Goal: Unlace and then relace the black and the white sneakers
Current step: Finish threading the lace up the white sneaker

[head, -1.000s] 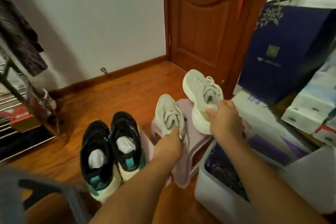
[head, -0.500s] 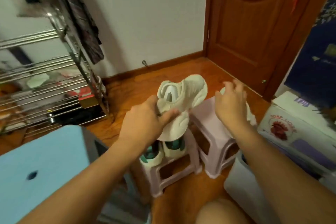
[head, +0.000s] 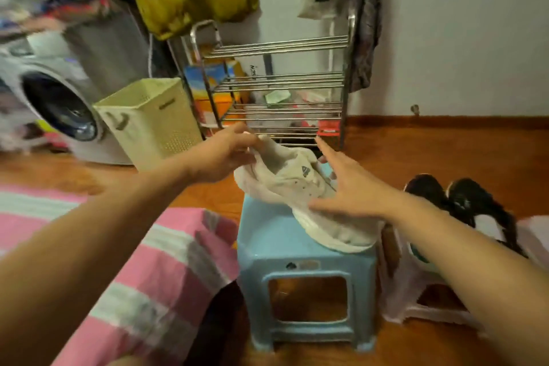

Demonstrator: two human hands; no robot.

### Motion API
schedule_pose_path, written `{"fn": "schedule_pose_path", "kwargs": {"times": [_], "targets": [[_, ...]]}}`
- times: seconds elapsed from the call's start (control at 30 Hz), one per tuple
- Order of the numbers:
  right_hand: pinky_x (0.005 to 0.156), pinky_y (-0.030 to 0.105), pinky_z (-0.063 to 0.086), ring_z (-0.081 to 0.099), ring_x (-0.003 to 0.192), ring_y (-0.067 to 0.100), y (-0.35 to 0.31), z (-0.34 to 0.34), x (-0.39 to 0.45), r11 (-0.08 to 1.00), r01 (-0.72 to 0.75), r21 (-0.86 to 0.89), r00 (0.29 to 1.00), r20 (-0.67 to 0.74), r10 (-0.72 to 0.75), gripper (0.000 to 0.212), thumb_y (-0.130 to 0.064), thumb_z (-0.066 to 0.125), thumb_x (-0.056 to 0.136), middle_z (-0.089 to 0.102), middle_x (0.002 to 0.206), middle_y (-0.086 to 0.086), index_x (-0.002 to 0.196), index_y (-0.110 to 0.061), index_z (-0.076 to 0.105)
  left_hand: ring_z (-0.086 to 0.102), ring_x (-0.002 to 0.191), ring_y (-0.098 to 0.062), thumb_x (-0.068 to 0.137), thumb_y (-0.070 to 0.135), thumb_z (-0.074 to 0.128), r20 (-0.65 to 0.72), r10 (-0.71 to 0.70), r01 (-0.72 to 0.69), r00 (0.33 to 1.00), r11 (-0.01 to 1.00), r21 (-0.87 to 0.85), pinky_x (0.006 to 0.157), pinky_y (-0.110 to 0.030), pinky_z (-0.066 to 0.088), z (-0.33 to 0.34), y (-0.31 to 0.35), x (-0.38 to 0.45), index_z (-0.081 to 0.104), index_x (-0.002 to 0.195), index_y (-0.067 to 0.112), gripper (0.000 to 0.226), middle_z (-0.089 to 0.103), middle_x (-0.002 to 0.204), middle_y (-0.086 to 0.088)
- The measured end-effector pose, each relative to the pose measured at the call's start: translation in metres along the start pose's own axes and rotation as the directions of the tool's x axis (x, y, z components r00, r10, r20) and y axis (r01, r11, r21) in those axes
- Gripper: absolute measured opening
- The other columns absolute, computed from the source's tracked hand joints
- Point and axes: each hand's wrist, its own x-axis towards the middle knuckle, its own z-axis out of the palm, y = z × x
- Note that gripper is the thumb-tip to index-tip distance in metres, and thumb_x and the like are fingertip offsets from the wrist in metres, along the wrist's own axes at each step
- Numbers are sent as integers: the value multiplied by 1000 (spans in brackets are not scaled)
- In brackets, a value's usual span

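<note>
The left hand (head: 225, 154) pinches the heel end of the white sneaker (head: 300, 187), with thumb and fingers curled on the edge of the shoe's opening. The right hand (head: 347, 190) is spread wide, fingers straight, lying flat along the near side of the same shoe. So the shoe sits right between both hands, and both touch it. Its long way runs from the left hand, down and across, past the right hand. It lies tipped on the blue stool (head: 297, 249) under the hands. The black sneakers (head: 457, 202) wait to the right of the right arm, well apart.
</note>
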Motion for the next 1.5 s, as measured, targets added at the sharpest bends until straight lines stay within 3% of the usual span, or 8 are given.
{"fn": "schedule_pose_path", "kwargs": {"times": [0.17,0.37,0.73,0.9,1.07,1.2,1.3,1.5], "targets": [[96,40,45,48,130,28,-5,59,28,966,-255,37,956,-139,257,100,-70,62,74,42,150,3,155,-41,12,53,127,-34,95,13,62,-153,-300,307,941,951,24,105,-42,50,93,-10,30,45,145,29,55,37,151,-13],[88,41,50,57,117,28,-5,73,40,935,-350,64,875,-335,350,91,-77,59,72,54,137,1,145,-29,34,52,128,-6,104,10,52,-2,-440,275,898,566,-777,97,-20,46,130,14,38,39,153,42,60,53,144,9],[90,42,48,57,112,33,-129,79,47,983,-1,-183,973,-226,-41,37,-29,52,97,52,130,10,131,-19,57,65,83,-12,97,11,55,133,-644,633,754,657,-409,67,-7,44,66,33,-164,75,112,15,25,71,109,-1],[84,35,52,61,100,21,-236,161,52,942,296,-154,947,174,-269,26,-32,55,96,66,117,2,116,-23,69,67,96,-23,92,19,59,-58,-854,830,517,516,-213,81,-33,51,45,13,-313,74,102,20,18,72,106,-2],[75,30,44,64,98,28,-298,224,41,908,401,-123,869,365,-334,17,-28,56,95,72,106,9,88,-25,71,51,122,-39,95,37,59,-365,-930,999,35,38,0,98,-45,43,35,-21,-475,51,137,19,46,54,131,-17],[77,27,43,62,97,23,-326,251,34,901,429,-64,835,409,-368,19,-23,58,93,72,111,6,105,-19,73,62,99,-38,97,25,53,-241,-967,986,-76,-38,-162,80,-41,48,42,-33,-535,60,106,15,15,66,111,-15],[78,22,42,61,101,16,-336,255,27,900,433,43,808,424,-409,26,-20,61,95,69,122,1,119,-22,69,67,84,-29,97,18,63,-198,-979,899,42,124,-420,69,-34,43,23,-27,-519,66,86,15,13,67,81,-3],[100,23,47,55,123,1,-343,176,-19,683,476,554,719,203,-665,57,-17,70,93,56,138,-12,141,-38,49,59,77,-22,101,13,59,-101,-681,297,726,443,-846,74,-32,50,-83,45,-393,63,91,-7,23,58,82,-18]]}}
